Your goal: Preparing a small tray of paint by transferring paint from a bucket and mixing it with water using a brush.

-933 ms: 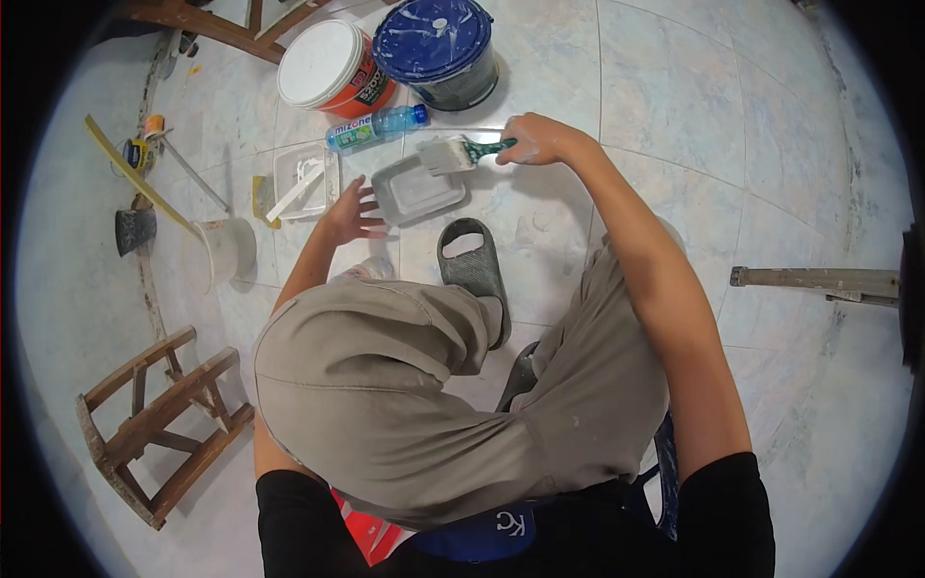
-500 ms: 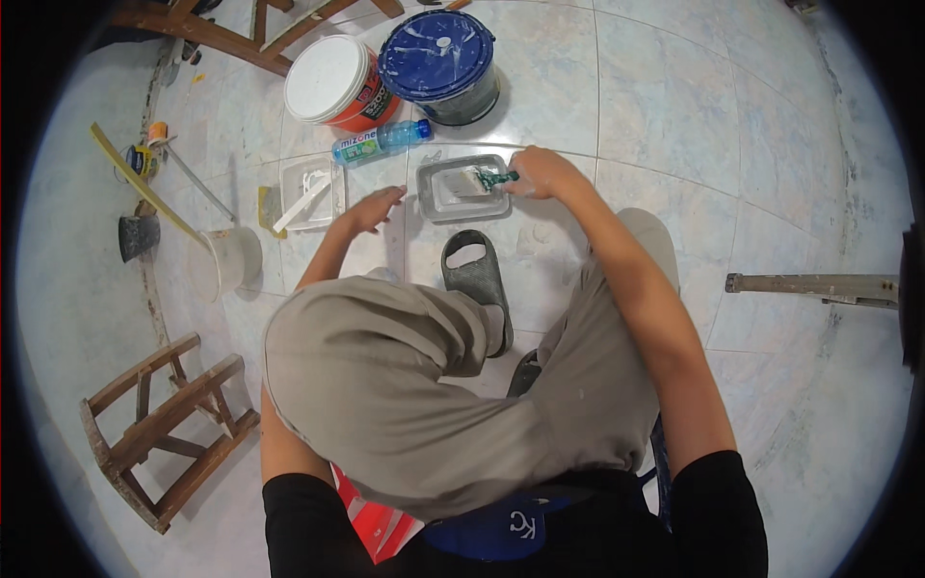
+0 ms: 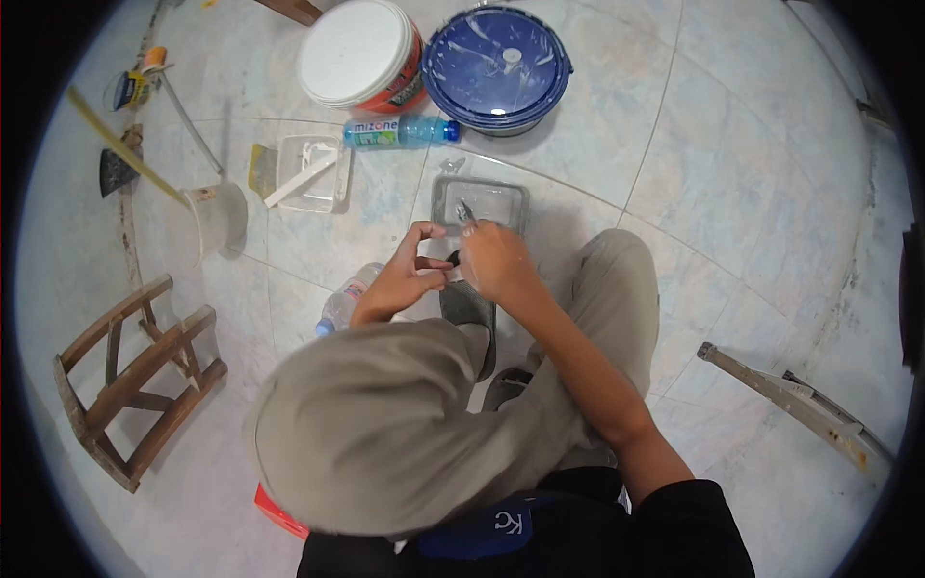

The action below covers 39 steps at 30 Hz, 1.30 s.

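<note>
My right hand (image 3: 493, 262) is closed on a paintbrush (image 3: 466, 211). Only a narrow dark end shows above the fist, over the near edge of a grey tray (image 3: 525, 210) with wet-looking contents; the fingers hide the rest. Just left of that fist, my left hand (image 3: 400, 277) has thumb and fingers curved apart in a C shape, the fingertips close to the right hand. Whether it touches the brush is hard to see. Beneath both hands is a dark grey slipper (image 3: 468, 306) on my foot.
Beyond the tray lie a blue drink bottle (image 3: 405, 132), a white-lidded bucket (image 3: 349, 53) and a blue-lidded bucket (image 3: 496, 63). Leftward are a clear tub (image 3: 340, 183) with a white stick, a whitish pail (image 3: 224, 217) and a wooden frame (image 3: 125, 385). A clear bottle (image 3: 349, 297) lies beside my left knee.
My right hand has drawn the brush out of the tray, back toward me and left. My left hand has come nearer and to the right, beside it. The view has shifted.
</note>
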Each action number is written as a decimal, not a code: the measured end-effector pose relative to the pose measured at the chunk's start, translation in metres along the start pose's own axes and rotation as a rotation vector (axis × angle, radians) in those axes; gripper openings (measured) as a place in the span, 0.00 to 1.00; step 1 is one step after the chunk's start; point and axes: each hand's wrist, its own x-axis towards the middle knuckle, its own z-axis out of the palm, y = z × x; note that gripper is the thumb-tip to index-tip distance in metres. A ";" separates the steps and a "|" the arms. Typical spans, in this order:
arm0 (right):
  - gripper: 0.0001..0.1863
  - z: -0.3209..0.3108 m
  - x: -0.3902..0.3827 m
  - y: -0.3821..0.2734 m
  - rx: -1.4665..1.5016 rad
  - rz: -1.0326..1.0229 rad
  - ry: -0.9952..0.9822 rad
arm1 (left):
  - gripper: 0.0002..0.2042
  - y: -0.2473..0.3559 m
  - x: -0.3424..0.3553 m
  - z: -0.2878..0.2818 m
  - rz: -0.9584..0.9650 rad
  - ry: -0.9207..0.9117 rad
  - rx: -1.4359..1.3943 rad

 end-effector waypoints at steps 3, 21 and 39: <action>0.24 0.021 0.017 0.015 0.503 -0.306 0.072 | 0.33 -0.018 0.003 -0.005 0.083 0.017 -0.081; 0.14 0.012 0.058 0.136 0.267 0.051 0.438 | 0.09 -0.021 0.030 -0.039 0.129 0.627 0.764; 0.17 0.022 0.067 0.135 0.349 0.060 0.328 | 0.10 -0.038 0.043 -0.006 0.141 0.595 0.689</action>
